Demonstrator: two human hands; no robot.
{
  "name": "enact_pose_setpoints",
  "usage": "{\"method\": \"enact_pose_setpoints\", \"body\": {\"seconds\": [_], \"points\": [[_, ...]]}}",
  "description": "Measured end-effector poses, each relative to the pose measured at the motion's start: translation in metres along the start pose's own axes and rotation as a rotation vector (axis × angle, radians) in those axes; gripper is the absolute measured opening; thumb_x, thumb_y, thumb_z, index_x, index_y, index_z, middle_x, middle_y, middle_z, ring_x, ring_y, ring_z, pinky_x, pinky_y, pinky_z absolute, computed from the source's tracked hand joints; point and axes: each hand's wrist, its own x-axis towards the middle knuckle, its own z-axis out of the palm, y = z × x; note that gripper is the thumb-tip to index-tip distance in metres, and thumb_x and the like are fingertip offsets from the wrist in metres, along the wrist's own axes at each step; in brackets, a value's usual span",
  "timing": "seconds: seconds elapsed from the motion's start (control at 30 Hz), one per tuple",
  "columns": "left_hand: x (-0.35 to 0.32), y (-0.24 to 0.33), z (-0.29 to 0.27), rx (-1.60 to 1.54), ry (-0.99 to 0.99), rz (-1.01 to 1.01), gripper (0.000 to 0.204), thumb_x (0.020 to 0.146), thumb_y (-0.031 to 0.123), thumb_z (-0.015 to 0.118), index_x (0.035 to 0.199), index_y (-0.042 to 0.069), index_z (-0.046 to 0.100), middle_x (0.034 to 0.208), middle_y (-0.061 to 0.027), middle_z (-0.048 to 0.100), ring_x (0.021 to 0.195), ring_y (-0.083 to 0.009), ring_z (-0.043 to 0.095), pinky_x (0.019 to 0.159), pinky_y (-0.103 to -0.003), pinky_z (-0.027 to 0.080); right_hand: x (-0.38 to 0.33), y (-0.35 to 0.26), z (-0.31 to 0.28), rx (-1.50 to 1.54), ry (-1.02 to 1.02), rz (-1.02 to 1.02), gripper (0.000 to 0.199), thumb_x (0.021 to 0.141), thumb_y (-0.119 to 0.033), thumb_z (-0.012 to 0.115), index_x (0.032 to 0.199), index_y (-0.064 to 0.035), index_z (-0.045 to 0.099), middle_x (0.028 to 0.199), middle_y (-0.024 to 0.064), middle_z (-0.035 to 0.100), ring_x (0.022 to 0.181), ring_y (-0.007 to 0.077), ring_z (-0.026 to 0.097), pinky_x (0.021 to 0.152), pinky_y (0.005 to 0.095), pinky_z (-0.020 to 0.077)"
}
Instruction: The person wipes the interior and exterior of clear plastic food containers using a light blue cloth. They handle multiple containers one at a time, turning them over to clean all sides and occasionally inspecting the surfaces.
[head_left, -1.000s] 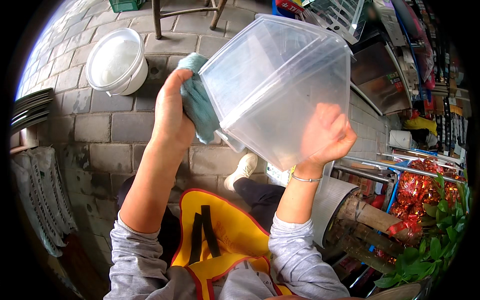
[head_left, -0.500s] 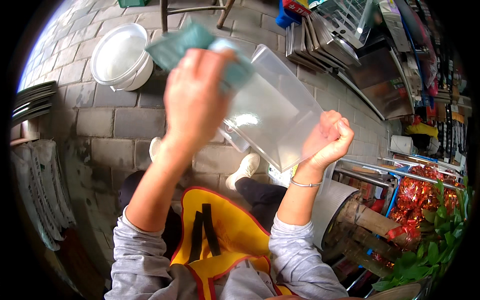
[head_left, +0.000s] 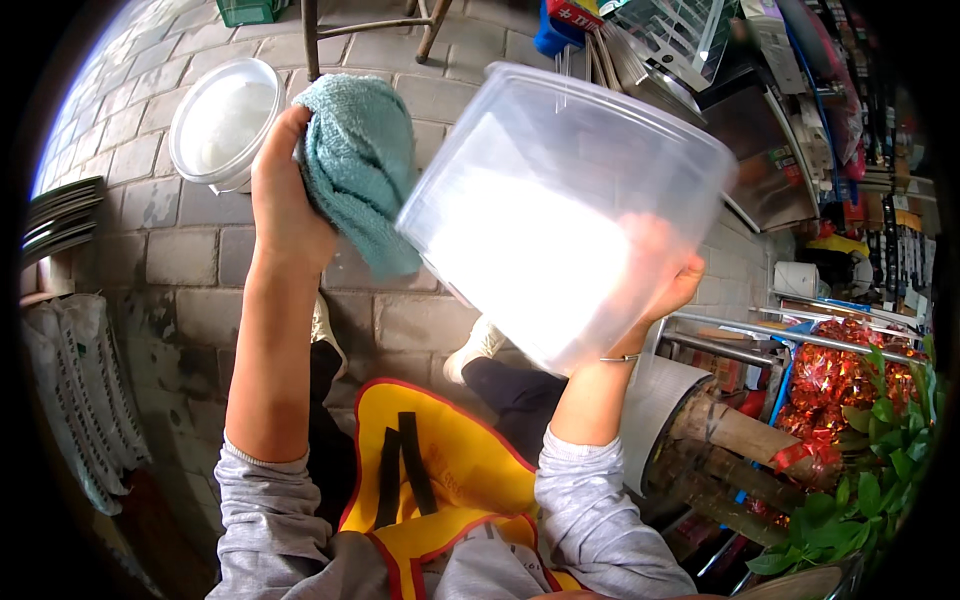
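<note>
A teal terry cloth hangs bunched in my left hand, whose fingers are closed round it. The cloth's lower end comes close to the left corner of a clear plastic box, but I cannot tell whether they touch. My right hand grips the box at its right side; the fingers show blurred through the plastic and the thumb lies at the edge. The box is tilted in mid-air, with strong white glare across its broad face.
A white bucket stands on the paved floor at the left, near the legs of a stool. Metal sheets and boxes are stacked at the far right. Nearer on the right are a roll of material, red tinsel and a green plant.
My left hand has moved left and turned, taking the cloth away from in front of the box. The box has turned so that its broad face shows more fully.
</note>
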Motion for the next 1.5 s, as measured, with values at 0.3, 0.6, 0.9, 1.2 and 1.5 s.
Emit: {"method": "enact_pose_setpoints", "body": {"seconds": [0.3, 0.6, 0.9, 1.2, 1.5], "points": [[-0.013, -0.013, 0.01, -0.226, -0.441, -0.182, 0.043, 0.093, 0.029, 0.044, 0.126, 0.002, 0.048, 0.12, -0.0138, 0.057, 0.108, -0.0263, 0.057, 0.094, -0.04, 0.046, 0.006, 0.012, -0.001, 0.36, -0.297, 0.133, 0.038, 0.086, -0.017, 0.046, 0.054, -0.0158, 0.026, 0.056, -0.002, 0.023, 0.061, 0.014, 0.025, 0.067, 0.032, 0.0246], [-0.022, -0.024, 0.019, -0.093, -0.475, -0.038, 0.037, 0.093, 0.025, 0.047, 0.126, 0.009, 0.044, 0.117, -0.0076, 0.054, 0.104, -0.0176, 0.056, 0.091, -0.032, 0.047, 0.002, 0.023, 0.002, 0.362, -0.275, 0.17, 0.038, 0.086, -0.017, 0.046, 0.053, -0.016, 0.027, 0.056, -0.0024, 0.024, 0.062, 0.0137, 0.024, 0.068, 0.0318, 0.0245], [-0.026, -0.007, 0.024, 0.791, -0.746, 0.72, 0.038, 0.073, 0.011, 0.064, 0.109, 0.003, 0.056, 0.107, -0.009, 0.055, 0.1, -0.0237, 0.055, 0.089, -0.034, 0.043, 0.006, 0.018, -0.007, 0.0, -0.222, 0.066, 0.036, 0.086, -0.019, 0.043, 0.052, -0.0155, 0.031, 0.055, -0.0013, 0.03, 0.059, 0.014, 0.03, 0.065, 0.0322, 0.0291], [-0.038, -0.015, 0.005, 1.565, -0.729, 0.458, 0.022, 0.07, 0.013, 0.055, 0.085, -0.002, 0.059, 0.078, -0.0132, 0.056, 0.074, -0.027, 0.055, 0.074, -0.035, 0.046, 0.026, -0.004, -0.059, 0.048, -0.013, 0.048, 0.037, 0.085, -0.025, 0.042, 0.05, -0.0159, 0.031, 0.053, -0.0002, 0.03, 0.056, 0.0151, 0.031, 0.061, 0.0346, 0.0307], [-0.026, -0.019, 0.016, 0.661, -0.409, 0.59, 0.029, 0.086, 0.01, 0.053, 0.113, 0.001, 0.051, 0.102, -0.0033, 0.053, 0.092, -0.0099, 0.049, 0.083, -0.024, 0.041, 0.012, 0.032, -0.03, 0.473, 0.037, 0.508, 0.046, 0.094, -0.037, 0.04, 0.056, -0.0125, 0.033, 0.057, -0.0003, 0.025, 0.059, 0.0153, 0.03, 0.07, 0.0348, 0.0295]]}}
